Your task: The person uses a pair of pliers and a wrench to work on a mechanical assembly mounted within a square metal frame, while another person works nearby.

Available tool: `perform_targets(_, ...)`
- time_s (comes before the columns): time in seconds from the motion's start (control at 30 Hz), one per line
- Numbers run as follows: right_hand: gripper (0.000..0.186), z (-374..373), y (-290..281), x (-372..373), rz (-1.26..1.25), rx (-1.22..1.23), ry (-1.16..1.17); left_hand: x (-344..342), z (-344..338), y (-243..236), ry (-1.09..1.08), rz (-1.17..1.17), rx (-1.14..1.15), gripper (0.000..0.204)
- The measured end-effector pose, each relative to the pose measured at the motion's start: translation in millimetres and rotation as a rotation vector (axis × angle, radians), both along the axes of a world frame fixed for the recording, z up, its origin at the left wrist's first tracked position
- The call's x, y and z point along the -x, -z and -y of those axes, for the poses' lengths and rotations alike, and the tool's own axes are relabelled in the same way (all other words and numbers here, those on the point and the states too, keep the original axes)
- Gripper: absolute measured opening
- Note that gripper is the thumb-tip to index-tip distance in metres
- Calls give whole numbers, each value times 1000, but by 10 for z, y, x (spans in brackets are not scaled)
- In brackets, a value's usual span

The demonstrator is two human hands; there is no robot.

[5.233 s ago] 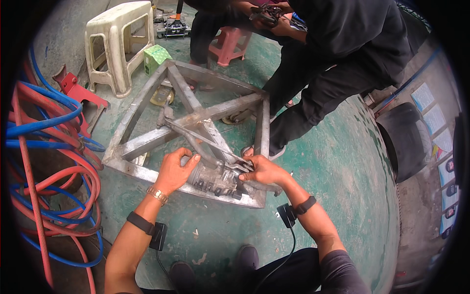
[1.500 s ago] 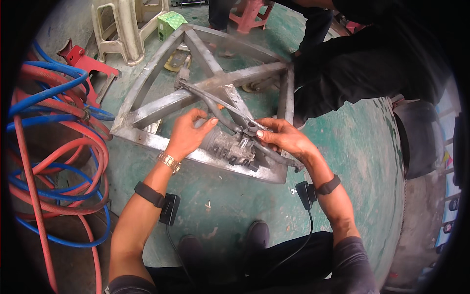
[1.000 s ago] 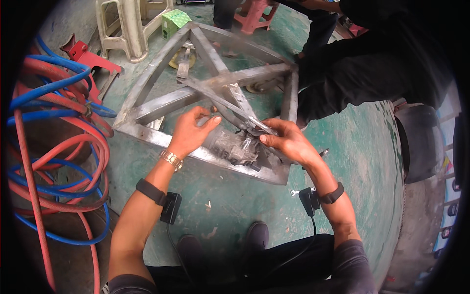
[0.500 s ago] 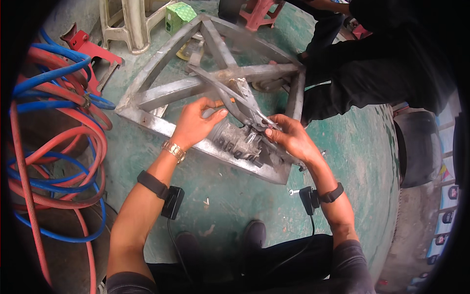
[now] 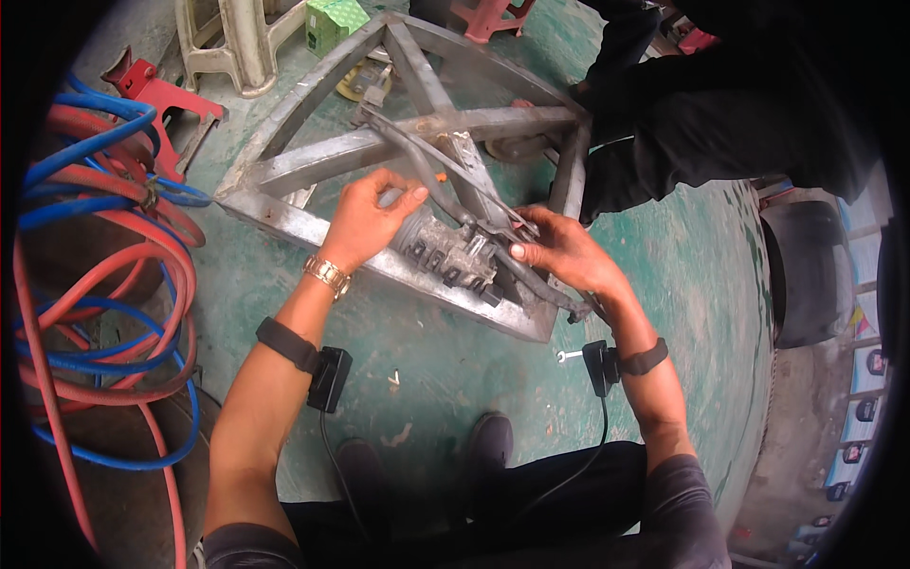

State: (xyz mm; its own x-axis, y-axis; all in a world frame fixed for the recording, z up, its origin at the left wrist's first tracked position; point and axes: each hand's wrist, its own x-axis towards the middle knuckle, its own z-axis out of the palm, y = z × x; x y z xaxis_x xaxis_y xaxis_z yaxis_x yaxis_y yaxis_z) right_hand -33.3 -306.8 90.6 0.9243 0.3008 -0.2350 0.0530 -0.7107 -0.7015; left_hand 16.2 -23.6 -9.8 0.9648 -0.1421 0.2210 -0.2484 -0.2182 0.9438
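Observation:
A grey metal block (image 5: 453, 251) with a row of black sockets lies on the near bar of a silver metal frame (image 5: 336, 174). Across it runs a long dark grey bent strand (image 5: 406, 144), like a sleeved cable bundle; whether it is stiff I cannot tell. My right hand (image 5: 571, 254) pinches this strand beside the block's right end. My left hand (image 5: 368, 223), with a gold-coloured watch at the wrist, is closed at the block's left end, thumb and forefinger close together; what they hold, if anything, is hidden. A small orange piece (image 5: 441, 177) shows just beyond the strand.
Red and blue hoses (image 5: 123, 365) are coiled at the left, near a red metal stand (image 5: 171, 114). A beige stool (image 5: 248, 47) and a green box (image 5: 332, 24) stand behind the frame. Another person's dark-trousered leg (image 5: 720, 142) is at right. A small wrench (image 5: 569, 357) lies on the floor.
My left fingers have drawn back from the orange piece, which now shows apart from them. The strand's lower end now shows below my right hand. The whole view has shifted slightly.

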Motion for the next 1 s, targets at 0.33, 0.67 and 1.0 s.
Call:
perform_targets(0.33, 53, 201, 333, -47, 23, -124, -65, 4, 16, -27, -47, 31, -85, 40)
perform_targets(0.67, 51, 297, 422, -97, -7, -14, -89, 33, 49, -80, -83, 85, -84, 47)
perform_targets(1.0, 58, 253, 432, -55, 164, 0, -96, 78, 44, -152, -98, 73, -177, 35)
